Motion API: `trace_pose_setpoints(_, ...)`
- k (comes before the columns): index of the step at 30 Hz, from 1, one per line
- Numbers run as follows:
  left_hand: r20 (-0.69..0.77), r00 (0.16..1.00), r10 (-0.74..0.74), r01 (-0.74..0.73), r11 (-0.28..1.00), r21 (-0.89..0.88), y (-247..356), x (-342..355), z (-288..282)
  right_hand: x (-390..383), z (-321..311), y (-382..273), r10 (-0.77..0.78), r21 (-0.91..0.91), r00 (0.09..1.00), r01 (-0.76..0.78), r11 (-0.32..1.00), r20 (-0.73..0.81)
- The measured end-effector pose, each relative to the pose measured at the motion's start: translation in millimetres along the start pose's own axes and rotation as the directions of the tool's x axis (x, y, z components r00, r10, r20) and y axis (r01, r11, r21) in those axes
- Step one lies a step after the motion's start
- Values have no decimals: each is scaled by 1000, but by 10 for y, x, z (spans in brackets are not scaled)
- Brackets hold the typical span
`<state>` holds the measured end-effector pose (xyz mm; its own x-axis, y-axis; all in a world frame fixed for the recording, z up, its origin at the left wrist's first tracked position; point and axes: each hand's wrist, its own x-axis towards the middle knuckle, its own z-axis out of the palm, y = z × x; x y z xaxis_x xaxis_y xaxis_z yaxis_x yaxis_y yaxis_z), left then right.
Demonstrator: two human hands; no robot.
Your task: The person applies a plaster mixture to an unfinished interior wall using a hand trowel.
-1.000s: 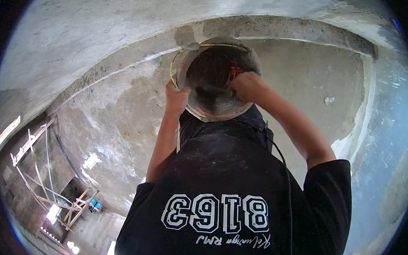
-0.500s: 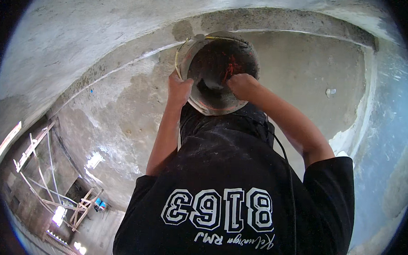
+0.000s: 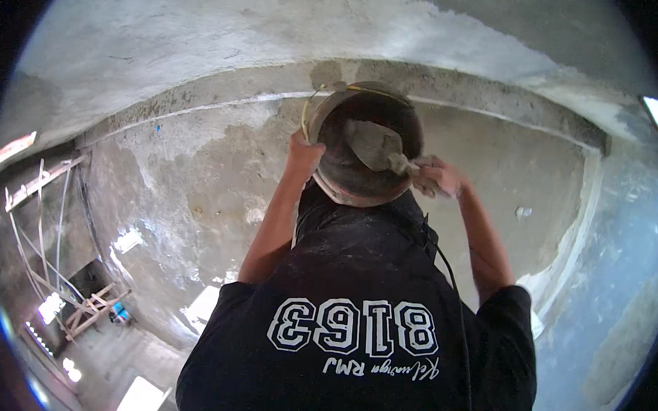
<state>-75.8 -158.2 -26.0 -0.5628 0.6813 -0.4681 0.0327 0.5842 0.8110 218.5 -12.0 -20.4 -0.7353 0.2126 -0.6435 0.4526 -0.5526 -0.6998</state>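
Observation:
A round bucket [image 3: 348, 197] with a dirty rim and a dark inside is held in front of my body. My left hand [image 3: 304, 157] is closed on its left rim, thumb over the edge, beside a thin yellowish handle [image 3: 305, 120]. At the bucket's right side my right hand [image 3: 440, 178] grips the handle of a trowel. The trowel's grey, mortar-coated blade [image 3: 374, 144] lies over the bucket's opening, pointing to the upper left. How much mortar is in the bucket cannot be made out.
Beyond the bucket rises a plastered wall [image 3: 205, 24], with a rough ledge [image 3: 224, 85] along its foot. A bluish wall [image 3: 604, 291] stands at the right. Far left are wooden scaffold poles [image 3: 43, 186] and a wooden stand [image 3: 97, 313]. A black cable [image 3: 454, 273] hangs down my shirt.
My right hand has come up out of the bucket and moved right, bringing the trowel blade into sight. My left hand keeps its hold on the rim. The view has shifted slightly.

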Motion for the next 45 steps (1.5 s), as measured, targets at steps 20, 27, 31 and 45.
trace_pose_setpoints(20,-213,952,-219,135,927,-349,-328,179,-580,510,545,-635,-585,-591,686,274,759,-433)
trace_pose_setpoints(27,-221,901,-374,248,860,-446,-489,175,-776,1440,41,-460,-480,-611,679,58,790,-556)
trace_pose_setpoints(31,-248,852,-462,294,812,-504,-610,144,-868,2122,-340,-626,-796,-825,418,167,540,-437)
trace_pose_setpoints(45,-235,865,-443,252,790,-559,-832,127,-1144,3594,-647,-1359,-840,-838,155,99,536,-520)
